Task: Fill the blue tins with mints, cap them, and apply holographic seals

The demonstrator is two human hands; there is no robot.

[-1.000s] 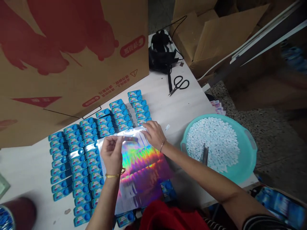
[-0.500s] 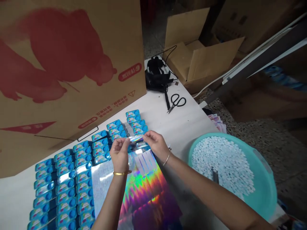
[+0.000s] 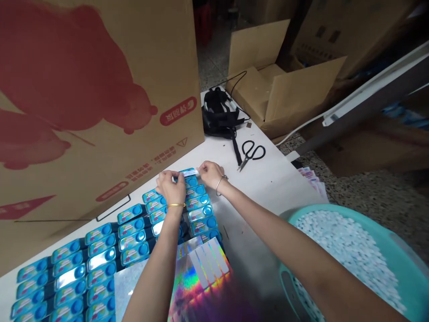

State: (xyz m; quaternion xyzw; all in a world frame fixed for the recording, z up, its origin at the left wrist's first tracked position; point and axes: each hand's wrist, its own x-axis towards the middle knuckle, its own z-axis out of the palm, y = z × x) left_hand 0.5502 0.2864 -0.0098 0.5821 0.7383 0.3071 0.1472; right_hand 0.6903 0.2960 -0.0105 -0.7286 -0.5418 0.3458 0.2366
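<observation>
My left hand (image 3: 170, 187) and my right hand (image 3: 211, 174) pinch the two ends of a short, shiny holographic sticker strip (image 3: 191, 172). The strip lies across the top of the farthest small blue tin (image 3: 190, 182) in the right-hand column; fingers hide its left end. Below my wrists, rows of similar blue tins (image 3: 130, 240) with round blue marks stand on the table. Under my left forearm a rainbow holographic sheet (image 3: 186, 279) rests over part of the rows, with a patch of white backing stripes.
A big cardboard box (image 3: 161, 53) walls off the back left. Black-handled scissors (image 3: 250, 155) and a black mesh bag (image 3: 219, 114) lie on the table (image 3: 248, 192). A teal basin (image 3: 372, 226) of small white pieces stands right, an open carton (image 3: 298, 96) behind.
Both hands have moved away from me with the strip, from over the holographic sheet onto the far end of the right-hand tin column. The view has shifted slightly.
</observation>
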